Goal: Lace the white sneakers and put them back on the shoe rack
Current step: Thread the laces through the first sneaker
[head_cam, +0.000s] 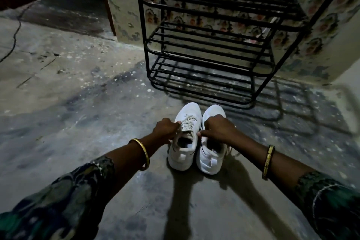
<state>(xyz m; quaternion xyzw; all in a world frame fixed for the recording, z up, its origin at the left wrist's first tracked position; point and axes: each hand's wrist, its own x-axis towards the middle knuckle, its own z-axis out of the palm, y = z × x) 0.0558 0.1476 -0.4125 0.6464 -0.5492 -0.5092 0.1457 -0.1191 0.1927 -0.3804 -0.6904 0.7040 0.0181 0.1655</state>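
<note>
One wide head view looks forward and down at the floor (78,103), facing the nearby shoe rack (214,48).

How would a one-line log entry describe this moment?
stage: lacing | left hand: pinches laces | right hand: pinches laces | sneakers: side by side on floor | rack: behind them

The left sneaker (190,110) and right sneaker (208,163) stood side by side on the floor (97,103) before me, toes toward the shoe rack (210,48) behind them (it backed against the wall (321,35)). My left hand (166,128) sat beside the left one, my right hand (218,127) over the right.
</note>
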